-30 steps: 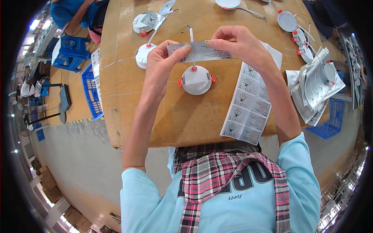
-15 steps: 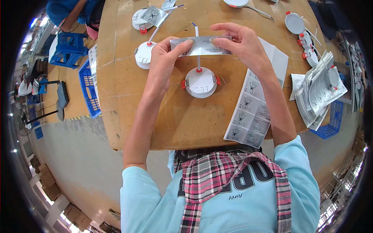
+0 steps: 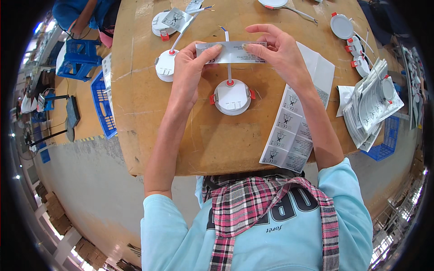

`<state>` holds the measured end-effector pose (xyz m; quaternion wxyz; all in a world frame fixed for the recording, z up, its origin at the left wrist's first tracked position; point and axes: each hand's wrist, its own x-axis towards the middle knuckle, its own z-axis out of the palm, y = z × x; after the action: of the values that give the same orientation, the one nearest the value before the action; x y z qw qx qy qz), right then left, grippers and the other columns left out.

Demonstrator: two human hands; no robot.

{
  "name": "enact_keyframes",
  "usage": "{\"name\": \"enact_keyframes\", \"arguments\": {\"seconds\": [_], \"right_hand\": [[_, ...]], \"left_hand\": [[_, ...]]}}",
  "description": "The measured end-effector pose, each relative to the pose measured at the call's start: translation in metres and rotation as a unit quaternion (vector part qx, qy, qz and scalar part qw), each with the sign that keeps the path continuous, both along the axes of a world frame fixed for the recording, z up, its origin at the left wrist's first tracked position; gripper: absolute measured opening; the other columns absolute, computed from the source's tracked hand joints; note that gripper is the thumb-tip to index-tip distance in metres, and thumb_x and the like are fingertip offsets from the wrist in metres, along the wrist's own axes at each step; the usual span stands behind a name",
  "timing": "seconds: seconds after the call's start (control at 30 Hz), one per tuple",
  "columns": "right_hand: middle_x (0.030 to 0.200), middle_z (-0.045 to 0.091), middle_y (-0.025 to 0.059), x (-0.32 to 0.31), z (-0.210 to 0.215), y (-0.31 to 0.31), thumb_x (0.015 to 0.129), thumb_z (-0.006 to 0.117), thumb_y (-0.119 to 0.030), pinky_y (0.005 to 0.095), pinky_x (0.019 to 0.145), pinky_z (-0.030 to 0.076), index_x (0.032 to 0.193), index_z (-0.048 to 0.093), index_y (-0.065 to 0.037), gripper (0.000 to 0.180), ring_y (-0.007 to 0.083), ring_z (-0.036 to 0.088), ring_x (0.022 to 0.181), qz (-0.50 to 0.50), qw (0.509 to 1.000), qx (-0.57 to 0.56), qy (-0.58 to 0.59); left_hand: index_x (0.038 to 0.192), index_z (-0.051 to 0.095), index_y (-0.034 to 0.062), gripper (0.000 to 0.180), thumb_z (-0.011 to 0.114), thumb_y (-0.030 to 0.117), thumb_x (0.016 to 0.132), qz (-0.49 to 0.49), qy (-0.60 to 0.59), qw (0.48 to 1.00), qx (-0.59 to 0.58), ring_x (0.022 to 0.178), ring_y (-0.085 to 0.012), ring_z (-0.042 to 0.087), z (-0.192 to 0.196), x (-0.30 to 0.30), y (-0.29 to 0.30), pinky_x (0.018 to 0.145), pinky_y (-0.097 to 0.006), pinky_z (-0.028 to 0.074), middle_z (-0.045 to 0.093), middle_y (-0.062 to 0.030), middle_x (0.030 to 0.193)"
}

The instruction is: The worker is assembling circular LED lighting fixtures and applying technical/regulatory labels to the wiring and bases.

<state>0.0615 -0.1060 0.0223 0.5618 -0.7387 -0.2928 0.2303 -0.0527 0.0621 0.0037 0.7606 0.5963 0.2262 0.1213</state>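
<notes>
Label held; lamp well inside table edge.

Silver-grey rectangular label, printed in black | round white lamp, red side clips | pink-black-white plaid cloth | light-blue shirt, lettered in black

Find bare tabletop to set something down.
Bare tabletop lies nearer you than the central lamp, between your left forearm and the label sheet. It's crowded at right, around the paper stack, and upper left, where two lamps sit.
</notes>
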Motion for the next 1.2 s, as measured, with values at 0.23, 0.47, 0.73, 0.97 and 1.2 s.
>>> {"name": "enact_keyframes", "arguments": {"seconds": [0.23,0.47,0.73,0.97,1.2], "right_hand": [[0.072,0.063,0.0035,-0.0007,-0.0023,0.0009,0.082,0.069,-0.017,0.0228,0.064,0.046,0.114,0.055,0.001,0.039,0.0093,0.058,0.071,-0.006,1.000,0.007,0.002],[0.072,0.063,0.0039,-0.0015,-0.0024,0.0004,0.082,0.069,-0.016,0.0228,0.064,0.046,0.114,0.054,0.002,0.040,0.0092,0.058,0.070,-0.012,1.000,0.007,0.005],[0.071,0.063,0.0038,-0.0008,-0.0082,0.0016,0.080,0.070,-0.016,0.0227,0.064,0.045,0.112,0.054,0.001,0.040,0.0093,0.056,0.067,-0.019,1.000,0.015,0.003],[0.071,0.063,0.0038,-0.0013,-0.0093,0.0014,0.080,0.071,-0.016,0.0227,0.064,0.045,0.111,0.054,0.001,0.040,0.0093,0.057,0.068,-0.024,1.000,0.013,0.003],[0.071,0.063,0.0042,-0.0021,-0.0070,0.0012,0.080,0.070,-0.015,0.0227,0.065,0.047,0.111,0.054,0.001,0.038,0.0099,0.059,0.070,-0.027,1.000,0.006,0.007]], "left_hand": [[0.086,0.065,0.0029,0.017,0.068,0.019,0.084,-0.001,0.006,1.000,-0.011,0.072,-0.0067,0.057,-0.0029,0.0009,0.0012,0.068,-0.023,0.044,0.065,-0.0039,0.079],[0.086,0.064,0.0031,0.016,0.068,0.019,0.084,0.003,0.006,1.000,-0.015,0.071,-0.0065,0.057,-0.0029,0.0013,-0.0009,0.066,-0.022,0.044,0.065,-0.0036,0.079],[0.091,0.061,0.0041,0.012,0.064,0.015,0.087,-0.020,0.012,1.000,0.012,0.079,-0.0073,0.060,-0.0056,-0.0006,0.0031,0.071,-0.024,0.052,0.065,-0.0037,0.086],[0.090,0.061,0.0043,0.012,0.065,0.015,0.087,-0.019,0.013,1.000,0.005,0.079,-0.0073,0.060,-0.0080,0.0000,0.0038,0.071,-0.024,0.052,0.065,-0.0033,0.086],[0.090,0.060,0.0045,0.011,0.064,0.015,0.087,-0.022,0.004,1.000,0.003,0.080,-0.0079,0.060,-0.0074,-0.0007,0.0033,0.072,-0.025,0.053,0.064,-0.0036,0.087]]}}
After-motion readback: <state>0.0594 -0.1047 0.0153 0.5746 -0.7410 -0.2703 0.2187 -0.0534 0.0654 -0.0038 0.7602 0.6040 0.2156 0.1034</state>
